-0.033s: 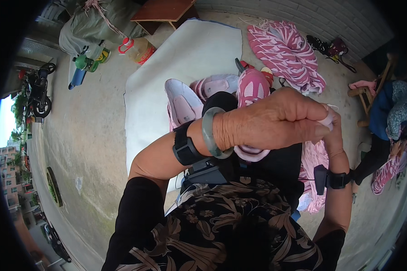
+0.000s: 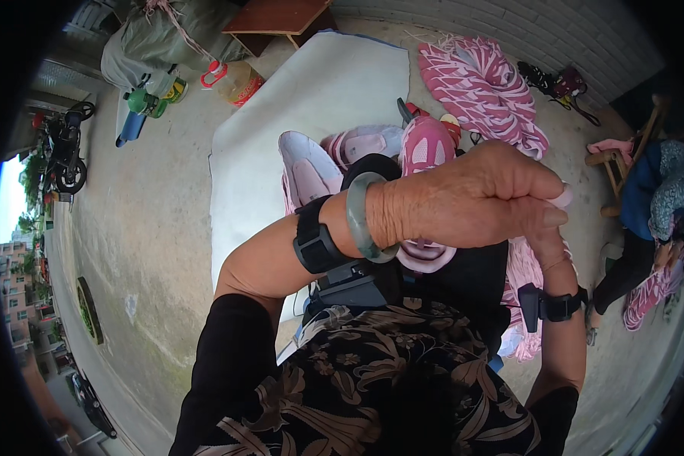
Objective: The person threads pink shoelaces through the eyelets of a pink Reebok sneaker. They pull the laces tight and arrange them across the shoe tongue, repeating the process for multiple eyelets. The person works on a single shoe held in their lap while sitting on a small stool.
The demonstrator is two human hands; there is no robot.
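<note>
My left hand (image 2: pixel 471 194), a stone bangle at its wrist, reaches across in front of me with fingers curled and thumb pressed against them. A pale pink bit shows at the fingertips, too small to name. My right hand (image 2: pixel 549 247) meets it from the right, its fingers mostly hidden behind the left. Below the left hand, a pink sneaker (image 2: pixel 425 144) rests over my dark-clothed lap, its middle covered by that hand. Just beyond lie two pale-lined pink shoes, one shoe (image 2: pixel 309 171) at the left and another shoe (image 2: pixel 365 144) behind it.
A white sheet (image 2: pixel 281 99) covers part of the concrete floor. A heap of pink-and-white laced pieces (image 2: pixel 482 91) lies far right, and more pink strands (image 2: pixel 530 277) hang beside my right forearm. A bottle with a red handle (image 2: pixel 233 82) stands far left. Another person (image 2: pixel 657 205) sits at the right.
My left hand has shifted slightly right. The right hand and wrist have moved a little left and down, with more of the right hand now behind the left fingers.
</note>
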